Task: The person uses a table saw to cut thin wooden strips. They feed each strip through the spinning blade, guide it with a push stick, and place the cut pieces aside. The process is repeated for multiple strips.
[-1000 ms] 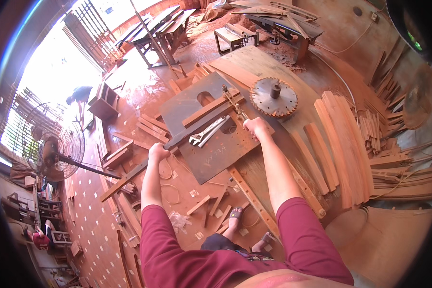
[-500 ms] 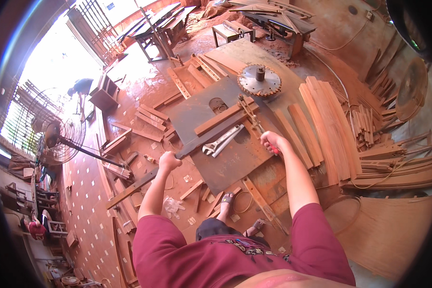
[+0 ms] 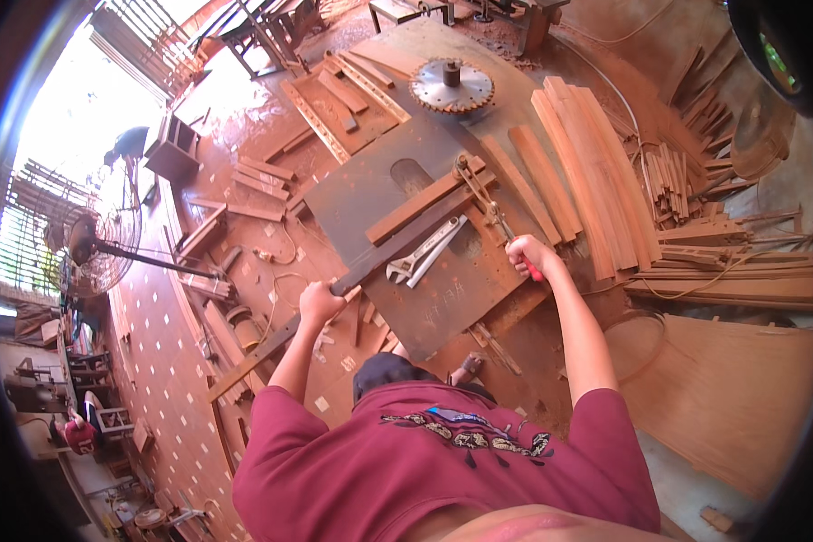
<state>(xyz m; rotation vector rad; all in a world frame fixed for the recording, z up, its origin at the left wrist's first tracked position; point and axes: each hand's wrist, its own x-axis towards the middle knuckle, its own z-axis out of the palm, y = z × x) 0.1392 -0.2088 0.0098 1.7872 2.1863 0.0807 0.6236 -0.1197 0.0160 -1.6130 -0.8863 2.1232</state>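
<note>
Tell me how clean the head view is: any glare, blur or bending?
Head view: daylight blows out the upper left beyond the fan; the metal table and both hands, left hand and right hand, look sharp; straight boards bend near the dark fisheye rim.

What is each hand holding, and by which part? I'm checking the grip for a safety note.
The left hand grips a long dark bar near mid-length. The right hand holds pliers by their red handles.

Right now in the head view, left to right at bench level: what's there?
Standing fan → left hand gripping the long dark bar → adjustable wrench → right hand on red-handled pliers → stacked wooden planks.
</note>
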